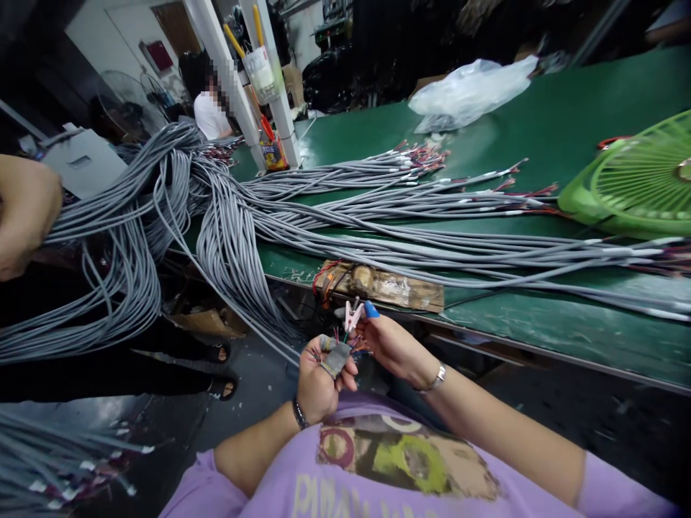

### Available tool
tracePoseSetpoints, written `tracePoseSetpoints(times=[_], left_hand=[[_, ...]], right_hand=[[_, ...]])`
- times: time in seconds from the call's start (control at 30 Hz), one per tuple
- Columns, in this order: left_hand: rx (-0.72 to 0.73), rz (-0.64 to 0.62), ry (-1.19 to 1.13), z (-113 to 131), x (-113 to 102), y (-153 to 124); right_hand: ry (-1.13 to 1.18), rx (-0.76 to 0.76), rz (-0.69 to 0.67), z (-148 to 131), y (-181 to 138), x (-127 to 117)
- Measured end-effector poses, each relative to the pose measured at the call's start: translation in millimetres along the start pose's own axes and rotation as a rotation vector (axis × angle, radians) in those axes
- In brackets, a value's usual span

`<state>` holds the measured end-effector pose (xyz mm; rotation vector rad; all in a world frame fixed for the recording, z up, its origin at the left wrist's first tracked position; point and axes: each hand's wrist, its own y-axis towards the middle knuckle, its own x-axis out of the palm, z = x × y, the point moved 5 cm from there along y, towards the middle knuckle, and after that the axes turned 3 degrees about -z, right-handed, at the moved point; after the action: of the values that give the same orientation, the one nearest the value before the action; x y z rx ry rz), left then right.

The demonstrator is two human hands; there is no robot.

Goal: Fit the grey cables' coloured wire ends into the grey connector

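Observation:
My left hand (pixel 318 388) is closed around the wire end of a grey cable (pixel 283 345), with thin coloured wires (pixel 359 349) fanning out past the fingers. A flat grey piece (pixel 335 360) lies across these fingers; whether it is tape or cloth I cannot tell. Just to the right, my right hand (pixel 396 349) has its fingers curled together beside a pale pink clip (pixel 353 316). A blue cover (pixel 371 309) sits on its thumb tip. What its fingers pinch is hidden. The clip stands in front of a worn wooden block (pixel 399 286) at the bench edge.
Long bundles of grey cables (pixel 345 208) cross the green bench (pixel 561 93). A green fan (pixel 637 176) stands at right, a plastic bag (pixel 475 93) behind. White posts (pixel 278 108) carry a tool holder. Another person's arm (pixel 26 208) is at left; more cables (pixel 65 460) lie below.

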<state>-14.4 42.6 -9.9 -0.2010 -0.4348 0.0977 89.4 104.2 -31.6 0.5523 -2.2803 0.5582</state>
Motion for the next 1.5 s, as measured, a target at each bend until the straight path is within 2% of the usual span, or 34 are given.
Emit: tracePoseSetpoints(times=[0.23, 0.4, 0.73, 0.83, 0.97, 1.07, 1.17, 1.33, 1.5], left_hand=[[0.016, 0.011, 0.020, -3, 2, 5], [0.030, -0.010, 0.055, -1, 2, 3], [-0.017, 0.007, 0.077, -6, 2, 6], [-0.029, 0.000, 0.077, -8, 1, 7], [-0.038, 0.043, 0.024, -13, -5, 5], [-0.094, 0.014, -0.007, -20, -9, 7], [-0.060, 0.024, 0.013, -18, -13, 9], [-0.033, 0.012, 0.144, -12, -13, -2], [-0.097, -0.107, 0.224, -13, -8, -10]], right_hand=[[0.074, -0.009, -0.036, 1, 5, 15], [0.058, -0.061, 0.017, 4, 5, 11], [0.129, 0.007, 0.096, 12, 13, 5], [0.053, -0.011, 0.104, 9, 11, 8], [-0.105, 0.004, 0.046, 8, 0, 12], [-0.178, 0.012, -0.002, 12, -7, 2], [-0.311, 0.074, -0.118, 21, -12, -7], [-0.600, -0.028, -0.032, 21, -31, -6], [-0.625, -0.066, 0.002, 13, -39, -1]])
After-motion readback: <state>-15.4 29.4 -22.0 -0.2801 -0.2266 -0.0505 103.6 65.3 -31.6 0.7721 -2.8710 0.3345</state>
